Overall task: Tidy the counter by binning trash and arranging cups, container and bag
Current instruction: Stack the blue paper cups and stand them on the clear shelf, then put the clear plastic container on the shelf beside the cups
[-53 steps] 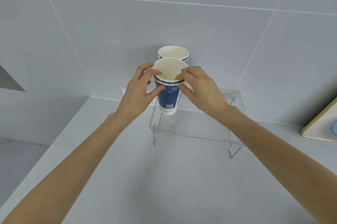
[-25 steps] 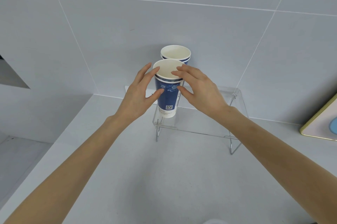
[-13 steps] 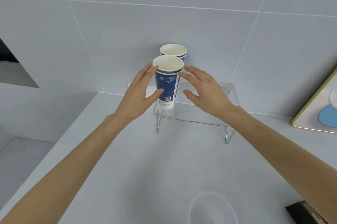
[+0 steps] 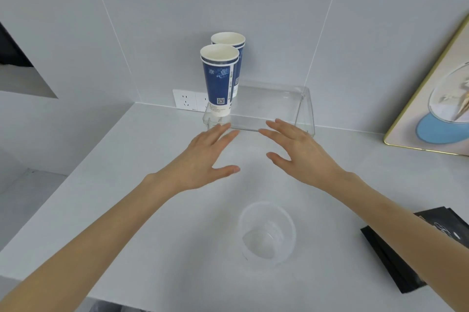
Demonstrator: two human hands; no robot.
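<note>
Two stacks of blue-and-white paper cups stand upright on the left end of a clear acrylic shelf [image 4: 281, 106]: the front cup stack [image 4: 219, 80] and the rear cup stack [image 4: 232, 57] against the tiled wall. My left hand [image 4: 203, 162] and my right hand [image 4: 302, 154] hover over the counter in front of the shelf, fingers spread, holding nothing. A clear plastic container [image 4: 266, 233] stands upright on the counter nearer to me. A black bag [image 4: 406, 256] lies flat at the right, partly hidden by my right forearm.
A framed picture [image 4: 436, 98] leans against the wall at the far right. A white wall socket [image 4: 189, 99] sits behind the shelf's left end. The grey counter [image 4: 127, 184] ends at an edge on the left and near me.
Both hands have let go of the front cup stack and pulled back toward me over the counter. The view has tilted down, bringing the clear container and black bag into sight.
</note>
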